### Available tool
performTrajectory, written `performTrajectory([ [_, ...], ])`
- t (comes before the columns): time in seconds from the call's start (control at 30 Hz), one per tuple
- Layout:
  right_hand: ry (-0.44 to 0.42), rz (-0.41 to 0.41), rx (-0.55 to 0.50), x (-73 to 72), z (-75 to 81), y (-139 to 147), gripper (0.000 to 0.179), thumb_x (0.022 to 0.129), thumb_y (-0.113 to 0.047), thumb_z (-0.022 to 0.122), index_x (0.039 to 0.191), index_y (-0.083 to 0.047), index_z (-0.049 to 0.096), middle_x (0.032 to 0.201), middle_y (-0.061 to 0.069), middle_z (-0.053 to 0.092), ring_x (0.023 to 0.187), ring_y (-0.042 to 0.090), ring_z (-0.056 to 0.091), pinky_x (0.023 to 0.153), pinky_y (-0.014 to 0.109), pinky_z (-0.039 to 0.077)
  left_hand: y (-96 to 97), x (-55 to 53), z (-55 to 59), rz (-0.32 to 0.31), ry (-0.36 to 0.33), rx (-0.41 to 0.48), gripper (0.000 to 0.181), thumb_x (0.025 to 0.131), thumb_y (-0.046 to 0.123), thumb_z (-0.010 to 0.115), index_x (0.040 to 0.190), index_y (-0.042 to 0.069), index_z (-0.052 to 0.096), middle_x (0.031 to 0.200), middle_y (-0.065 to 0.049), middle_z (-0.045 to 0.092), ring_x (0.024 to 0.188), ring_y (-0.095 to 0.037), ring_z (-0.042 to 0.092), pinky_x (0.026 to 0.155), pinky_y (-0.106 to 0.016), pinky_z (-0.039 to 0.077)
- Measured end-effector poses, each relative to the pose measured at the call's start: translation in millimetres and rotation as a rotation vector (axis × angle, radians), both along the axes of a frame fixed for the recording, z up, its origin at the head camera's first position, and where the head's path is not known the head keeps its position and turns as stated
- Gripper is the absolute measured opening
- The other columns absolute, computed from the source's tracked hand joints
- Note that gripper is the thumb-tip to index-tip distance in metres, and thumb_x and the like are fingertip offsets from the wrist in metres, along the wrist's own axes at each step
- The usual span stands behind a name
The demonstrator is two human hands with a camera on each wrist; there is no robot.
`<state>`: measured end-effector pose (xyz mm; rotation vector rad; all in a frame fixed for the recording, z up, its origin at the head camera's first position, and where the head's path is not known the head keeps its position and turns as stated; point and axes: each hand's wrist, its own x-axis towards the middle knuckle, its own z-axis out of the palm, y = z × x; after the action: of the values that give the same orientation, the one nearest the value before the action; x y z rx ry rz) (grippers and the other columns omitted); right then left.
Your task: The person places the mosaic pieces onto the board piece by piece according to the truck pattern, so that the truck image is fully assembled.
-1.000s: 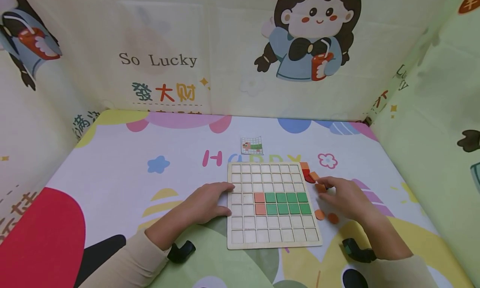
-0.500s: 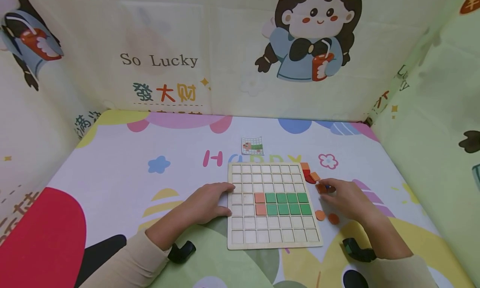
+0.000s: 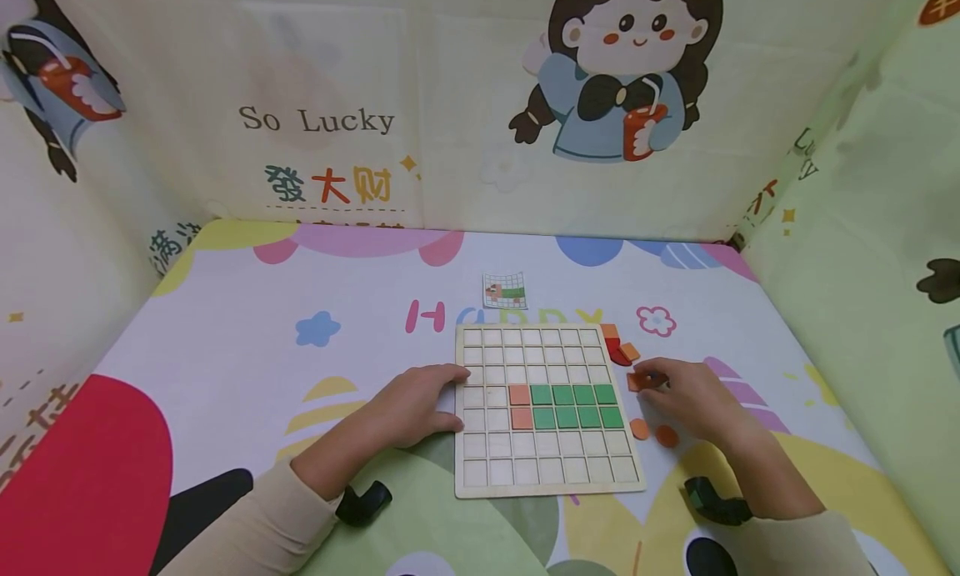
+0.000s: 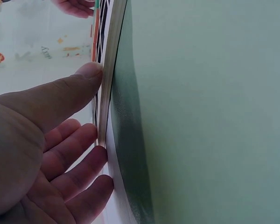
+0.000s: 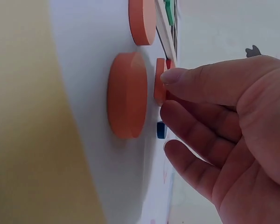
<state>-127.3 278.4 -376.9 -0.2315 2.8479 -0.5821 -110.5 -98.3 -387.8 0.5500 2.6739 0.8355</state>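
Observation:
A wooden grid board (image 3: 480, 486) lies mid-table in the head view, with several green square tiles (image 3: 583, 395) and two salmon square tiles (image 3: 520, 395) in its cells. Against its left edge rests my left hand (image 3: 408, 405); in the left wrist view the thumb (image 4: 67, 95) and loosely spread fingers touch the board's side. Right of the board, my right hand (image 3: 690, 397) pinches an orange square tile (image 3: 634, 382) with the thumb and fingertips. A small blue piece (image 5: 161, 130) lies under those fingers in the right wrist view.
Orange square tiles (image 3: 629, 352) and a red piece (image 3: 619, 358) lie by the board's upper right corner. Two orange discs (image 3: 666, 436) sit below my right hand. A small pattern card (image 3: 504, 292) lies beyond the board. Printed cloth walls (image 3: 450, 142) surround the table.
My right fingers have closed on the orange square tile, which has turned and shifted slightly left. The blue piece glimpsed beside it is now covered in the head view. My left hand stays put.

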Motion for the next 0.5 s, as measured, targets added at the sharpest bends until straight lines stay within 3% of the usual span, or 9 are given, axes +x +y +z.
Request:
performTrajectory([
  [0.5,0.0,-0.004,0.043,0.1,-0.4,-7.8,0.036,0.086,-0.019,0.078,0.118,-0.004,0.071,0.106,0.011,0.069,0.095,0.029,0.059,0.077,0.043,0.057,-1.8,-0.7,-1.9,-0.012,0.01,0.002,0.064,0.082,0.018,0.085,0.138,0.004,0.058,0.136,-0.007,0.06,0.127,-0.027,0.053,0.106,-0.042,0.043],
])
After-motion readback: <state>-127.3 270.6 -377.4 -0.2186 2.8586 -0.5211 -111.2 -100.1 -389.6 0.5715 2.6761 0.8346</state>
